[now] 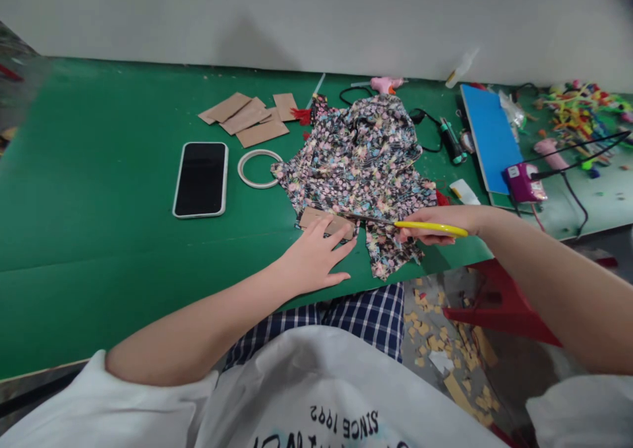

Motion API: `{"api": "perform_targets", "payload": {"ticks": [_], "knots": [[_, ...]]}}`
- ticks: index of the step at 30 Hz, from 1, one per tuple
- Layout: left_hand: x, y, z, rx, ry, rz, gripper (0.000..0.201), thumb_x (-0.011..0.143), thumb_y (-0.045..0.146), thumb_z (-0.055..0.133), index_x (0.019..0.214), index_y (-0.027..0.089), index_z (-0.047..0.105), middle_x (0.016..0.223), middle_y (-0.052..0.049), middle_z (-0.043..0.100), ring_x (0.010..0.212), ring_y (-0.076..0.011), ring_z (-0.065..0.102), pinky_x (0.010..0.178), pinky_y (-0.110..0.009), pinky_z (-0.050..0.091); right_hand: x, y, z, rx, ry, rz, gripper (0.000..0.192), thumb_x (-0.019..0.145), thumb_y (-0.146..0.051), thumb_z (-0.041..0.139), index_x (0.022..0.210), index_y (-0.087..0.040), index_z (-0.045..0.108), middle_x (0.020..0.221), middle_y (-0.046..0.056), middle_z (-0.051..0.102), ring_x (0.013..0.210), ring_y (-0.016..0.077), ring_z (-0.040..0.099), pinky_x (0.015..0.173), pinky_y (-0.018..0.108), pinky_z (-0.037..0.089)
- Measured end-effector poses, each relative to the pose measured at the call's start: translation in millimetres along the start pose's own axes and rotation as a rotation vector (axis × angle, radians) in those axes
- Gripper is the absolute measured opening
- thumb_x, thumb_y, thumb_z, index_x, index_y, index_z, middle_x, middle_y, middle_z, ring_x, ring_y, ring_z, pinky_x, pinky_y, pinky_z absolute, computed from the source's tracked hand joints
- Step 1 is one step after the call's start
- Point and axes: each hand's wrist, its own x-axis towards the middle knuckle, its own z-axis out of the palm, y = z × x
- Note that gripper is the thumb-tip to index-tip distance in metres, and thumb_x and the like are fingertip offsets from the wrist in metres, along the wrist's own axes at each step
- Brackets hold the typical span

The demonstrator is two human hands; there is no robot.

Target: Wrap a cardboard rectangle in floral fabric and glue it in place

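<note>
A floral cloth (pixel 363 151) lies spread and rumpled on the green table, its edges uneven. My left hand (pixel 316 253) rests flat with fingers spread, pressing a small cardboard piece (pixel 312 217) onto the cloth's near edge. In my right hand (pixel 428 227) is a pair of scissors (pixel 430 226) with yellow handles. Their blades point left across the cloth, reaching close to the cardboard piece's right end. A cut flap of cloth hangs toward the table's front edge below the scissors. Part of the blades is hard to make out against the pattern.
Left of the cloth are a roll of tape (pixel 241 169), a phone (pixel 200 179) and several cardboard pieces (pixel 262 131). Behind it lies a pink glue gun (pixel 386 84). To the right are a utility knife (pixel 451 141), a blue board (pixel 489 138) and a purple power adapter (pixel 525 183).
</note>
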Motion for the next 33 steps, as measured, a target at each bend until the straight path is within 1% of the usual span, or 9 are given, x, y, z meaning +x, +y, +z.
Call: {"api": "perform_targets", "payload": {"ticks": [3,9,17,23,26,30,33], "knots": [[0.5,-0.1,0.4,-0.002,0.003,0.003,0.067,0.086,0.061,0.035,0.140,0.021,0.033,0.146,-0.009,0.031,0.131,-0.0424,0.023,0.105,-0.055,0.022,2.3,0.9,1.2,0.007,0.006,0.005,0.039,0.086,-0.050,0.044,0.102,-0.015,0.050,0.053,-0.007,0.033,0.042,0.0052,0.029,0.039,0.019,0.025],[0.7,-0.4,0.5,0.000,0.005,-0.001,0.067,0.086,0.061,0.036,0.139,0.021,0.034,0.146,-0.009,0.032,0.131,-0.0419,0.022,0.104,-0.054,0.023,1.3,-0.6,4.6,0.023,0.021,0.011,0.027,0.089,-0.039,0.039,0.099,-0.017,0.050,0.054,-0.006,0.033,0.042,0.0055,0.027,0.038,0.019,0.023],[0.1,-0.2,0.5,0.001,0.020,-0.004,0.066,0.086,0.061,0.037,0.139,0.022,0.034,0.145,-0.009,0.033,0.132,-0.0420,0.021,0.103,-0.054,0.025,1.9,-0.9,6.7,0.011,0.045,0.011,0.029,0.088,-0.043,0.040,0.097,-0.017,0.050,0.055,-0.006,0.032,0.042,0.0052,0.028,0.038,0.020,0.023],[0.0,-0.5,0.7,-0.003,0.027,0.003,0.066,0.086,0.060,0.037,0.139,0.021,0.035,0.145,-0.009,0.033,0.131,-0.0424,0.023,0.103,-0.054,0.025,1.5,-4.3,9.5,-0.057,0.062,0.016,0.032,0.088,-0.047,0.038,0.093,-0.018,0.050,0.045,-0.007,0.033,0.034,0.0050,0.029,0.037,0.021,0.019],[-0.1,-0.4,0.9,0.000,0.028,-0.001,0.066,0.086,0.060,0.038,0.139,0.021,0.035,0.145,-0.009,0.033,0.131,-0.0422,0.023,0.103,-0.054,0.025,1.0,-5.3,9.7,-0.064,0.064,0.017,0.033,0.088,-0.049,0.038,0.092,-0.018,0.051,0.044,-0.007,0.033,0.033,0.0050,0.029,0.037,0.022,0.019],[0.4,-0.6,1.0,0.003,0.021,0.003,0.067,0.086,0.060,0.036,0.140,0.021,0.033,0.145,-0.010,0.033,0.132,-0.0412,0.023,0.104,-0.054,0.024,3.3,-3.6,7.6,-0.065,0.057,0.010,0.035,0.087,-0.050,0.038,0.095,-0.018,0.051,0.049,-0.007,0.032,0.037,0.0049,0.029,0.039,0.022,0.021],[0.6,-0.9,0.3,0.004,0.018,0.005,0.066,0.086,0.060,0.036,0.140,0.021,0.034,0.145,-0.010,0.032,0.131,-0.0423,0.023,0.104,-0.055,0.024,5.5,-1.5,6.0,-0.085,0.068,0.011,0.040,0.082,-0.056,0.044,0.095,-0.018,0.051,0.057,-0.007,0.031,0.042,0.0044,0.028,0.039,0.021,0.023]]}}
